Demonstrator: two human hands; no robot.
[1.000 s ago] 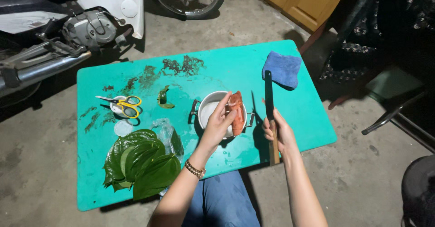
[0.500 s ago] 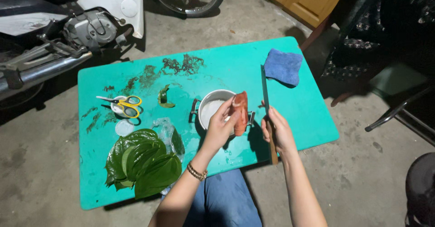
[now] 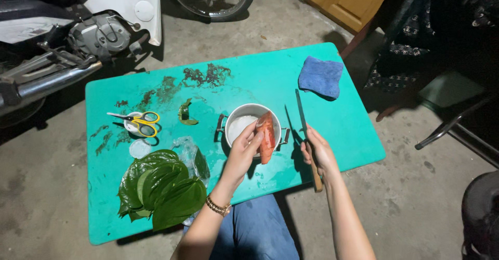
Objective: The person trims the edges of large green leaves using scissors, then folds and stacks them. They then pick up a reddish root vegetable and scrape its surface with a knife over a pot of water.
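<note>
My left hand (image 3: 243, 153) holds an orange-red strip of fruit or flesh (image 3: 266, 135) over the right side of a small metal pot (image 3: 244, 115) with white contents. My right hand (image 3: 318, 153) grips the wooden handle of a long knife (image 3: 303, 117), blade pointing away from me, just right of the pot. Both sit on a turquoise low table (image 3: 249, 81). A gold bracelet (image 3: 217, 206) is on my left wrist.
A pile of green leaves (image 3: 161, 187) and a clear plastic bag (image 3: 189, 153) lie at the front left. Yellow-handled scissors (image 3: 139, 122) rest on a small white dish. A blue cloth (image 3: 320, 76) lies at the far right. A motorbike (image 3: 78, 26) stands behind the table.
The orange strip has tilted a little more upright over the pot, and the knife has shifted slightly. The hands stay in nearly the same places.
</note>
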